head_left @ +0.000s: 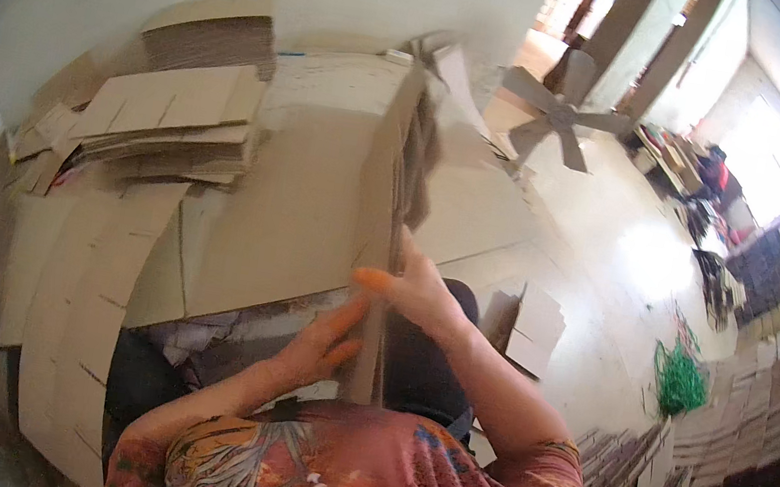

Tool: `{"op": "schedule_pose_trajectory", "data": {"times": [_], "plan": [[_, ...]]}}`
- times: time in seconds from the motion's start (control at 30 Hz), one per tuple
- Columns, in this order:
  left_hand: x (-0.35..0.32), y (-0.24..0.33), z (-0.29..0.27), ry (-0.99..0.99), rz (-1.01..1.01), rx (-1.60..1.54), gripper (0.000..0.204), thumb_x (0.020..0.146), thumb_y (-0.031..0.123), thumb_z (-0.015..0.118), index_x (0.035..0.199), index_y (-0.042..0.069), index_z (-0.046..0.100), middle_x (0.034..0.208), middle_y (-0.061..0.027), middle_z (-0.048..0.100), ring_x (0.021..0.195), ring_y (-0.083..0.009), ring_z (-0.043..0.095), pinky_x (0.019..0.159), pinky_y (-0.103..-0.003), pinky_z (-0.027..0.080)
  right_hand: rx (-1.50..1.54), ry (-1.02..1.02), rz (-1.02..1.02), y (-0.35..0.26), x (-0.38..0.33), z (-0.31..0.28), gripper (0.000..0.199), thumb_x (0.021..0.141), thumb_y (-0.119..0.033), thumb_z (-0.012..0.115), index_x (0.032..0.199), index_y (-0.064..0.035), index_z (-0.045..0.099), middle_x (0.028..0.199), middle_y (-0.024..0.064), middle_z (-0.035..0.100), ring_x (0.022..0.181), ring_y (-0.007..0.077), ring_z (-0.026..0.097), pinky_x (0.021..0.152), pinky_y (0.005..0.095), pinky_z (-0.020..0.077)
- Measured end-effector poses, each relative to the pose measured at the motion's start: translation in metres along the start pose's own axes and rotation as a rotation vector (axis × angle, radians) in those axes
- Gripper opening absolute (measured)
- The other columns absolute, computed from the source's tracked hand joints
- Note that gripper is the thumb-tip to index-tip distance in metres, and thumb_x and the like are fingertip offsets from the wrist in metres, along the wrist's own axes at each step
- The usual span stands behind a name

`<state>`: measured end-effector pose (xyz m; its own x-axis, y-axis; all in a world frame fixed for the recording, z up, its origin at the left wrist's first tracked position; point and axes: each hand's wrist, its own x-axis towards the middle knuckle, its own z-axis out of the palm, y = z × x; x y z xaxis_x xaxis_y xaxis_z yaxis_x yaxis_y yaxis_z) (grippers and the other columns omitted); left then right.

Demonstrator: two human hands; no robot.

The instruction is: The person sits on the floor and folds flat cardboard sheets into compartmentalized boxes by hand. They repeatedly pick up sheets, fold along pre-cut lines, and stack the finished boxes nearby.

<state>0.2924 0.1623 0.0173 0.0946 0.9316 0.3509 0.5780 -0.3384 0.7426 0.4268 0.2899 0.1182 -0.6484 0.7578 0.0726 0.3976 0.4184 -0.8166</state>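
Note:
A bundle of flat brown cardboard pieces stands upright in front of me, seen nearly edge-on and blurred by motion. My right hand is closed round its near right side, with an orange-covered thumb lying across the left face. Lower down, my left hand holds the left face near the bottom; orange covers show on its fingers, and some fingertips are hard to make out. Beneath and beyond the bundle lies a table with a wide tan surface.
Stacks of slotted cardboard sit at the table's left, with more cardboard along the near left. A fan stands at the far right. On the floor lie green strapping and a cardboard piece; cardboard bundles line the right.

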Motion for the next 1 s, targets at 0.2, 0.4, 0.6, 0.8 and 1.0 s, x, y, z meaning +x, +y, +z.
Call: {"op": "schedule_pose_trajectory", "data": {"times": [0.2,0.4,0.6,0.8,1.0], "plan": [[-0.03,-0.023,0.001,0.001,0.019,-0.043,0.048,0.091,0.02,0.057,0.134,0.005,0.043,0.135,-0.0174,0.045,0.122,-0.0316,0.047,0.1,-0.038,0.039,0.585,0.284,0.245,0.038,-0.045,-0.069,0.044,0.075,0.006,0.054,0.119,0.005,0.055,0.105,0.0116,0.063,0.094,0.0181,0.058,0.081,0.0286,0.0465],[-0.058,-0.067,-0.005,0.012,-0.151,0.009,0.042,0.088,0.015,0.061,0.127,0.002,0.051,0.119,-0.0198,0.059,0.108,-0.0323,0.059,0.09,-0.038,0.046,0.025,0.77,0.177,0.008,-0.123,-0.134,0.046,0.073,0.009,0.046,0.118,0.008,0.055,0.101,0.0113,0.064,0.09,0.0162,0.058,0.082,0.0292,0.0468],[-0.069,-0.075,0.008,-0.002,-0.133,0.025,0.035,0.088,0.011,0.06,0.121,0.0,0.056,0.111,-0.019,0.063,0.098,-0.0242,0.063,0.081,-0.033,0.05,-0.348,1.014,0.014,0.083,-0.162,-0.173,0.046,0.075,0.012,0.043,0.119,0.008,0.054,0.086,0.0143,0.065,0.078,0.0152,0.061,0.064,0.0307,0.0491],[-0.073,-0.075,0.005,-0.066,-0.322,-0.001,0.025,0.088,0.01,0.06,0.11,-0.001,0.062,0.102,-0.0173,0.066,0.09,-0.0228,0.065,0.076,-0.031,0.049,-0.839,0.768,0.536,0.241,-0.199,-0.135,0.047,0.074,0.008,0.046,0.12,0.0091,0.046,0.115,0.028,0.054,0.102,0.0404,0.056,0.086,0.0422,0.0493],[-0.097,-0.096,0.005,-0.176,-0.331,0.141,0.023,0.086,0.009,0.061,0.106,0.0,0.064,0.09,-0.0156,0.067,0.073,-0.022,0.064,0.065,-0.03,0.049,-0.89,0.093,1.054,0.393,-0.228,-0.053,0.031,0.085,-0.011,0.049,0.115,-0.0056,0.053,0.123,0.0158,0.054,0.107,0.0298,0.056,0.082,0.0384,0.051]]}}
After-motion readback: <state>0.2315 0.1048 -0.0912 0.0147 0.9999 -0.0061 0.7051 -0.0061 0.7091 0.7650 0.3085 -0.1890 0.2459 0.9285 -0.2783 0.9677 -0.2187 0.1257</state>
